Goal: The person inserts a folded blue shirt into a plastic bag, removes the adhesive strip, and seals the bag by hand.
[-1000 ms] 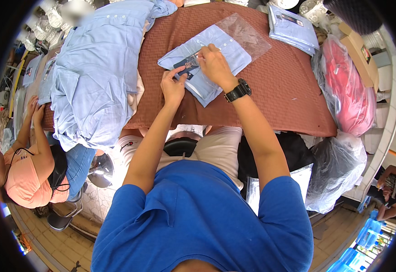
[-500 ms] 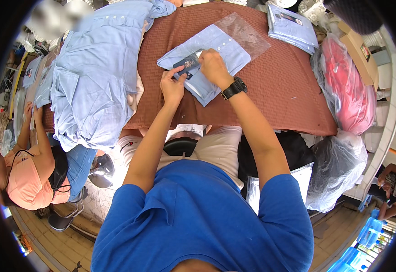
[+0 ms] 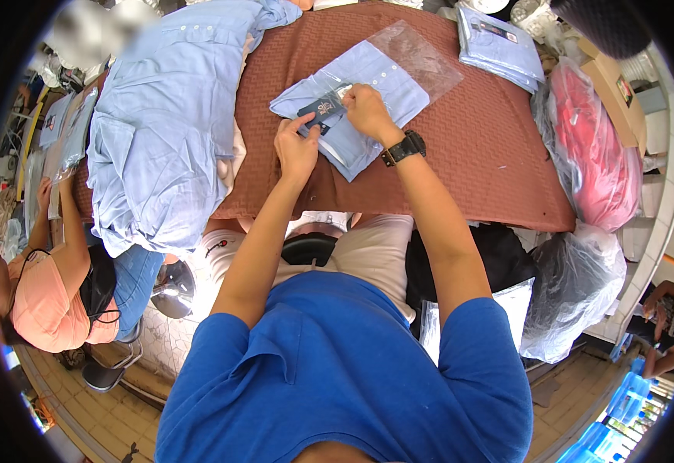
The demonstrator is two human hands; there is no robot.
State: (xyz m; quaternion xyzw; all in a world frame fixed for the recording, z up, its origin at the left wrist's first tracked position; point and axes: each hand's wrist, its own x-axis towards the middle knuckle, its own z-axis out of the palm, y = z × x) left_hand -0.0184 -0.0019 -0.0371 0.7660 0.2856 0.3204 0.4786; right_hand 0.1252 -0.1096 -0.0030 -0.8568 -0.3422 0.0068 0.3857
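A folded light-blue shirt (image 3: 395, 85) in a clear plastic bag (image 3: 422, 50) lies slanted on the brown-covered table (image 3: 468, 162). On the shirt rests a dark hang tag (image 3: 322, 109) with pale print. My left hand (image 3: 297, 147) pinches the tag's lower left end between thumb and fingers. My right hand (image 3: 369, 112), with a black watch (image 3: 404, 148) at the wrist, is closed at the tag's upper right end. Its fingertips meet at a small whitish piece there; what exactly they grip is partly hidden.
Loose light-blue shirts (image 3: 163, 131) are heaped at the left. Bagged folded shirts (image 3: 499, 46) lie at the far right. Beside the table's right edge are a bagged red bundle (image 3: 591, 147) and a cardboard box (image 3: 618, 100). A co-worker in an orange shirt (image 3: 51, 301) sits at the left.
Both my hands stay at the tag, with barely any shift. At the left, the co-worker's hands have moved slightly, and a bagged shirt there now stands raised.
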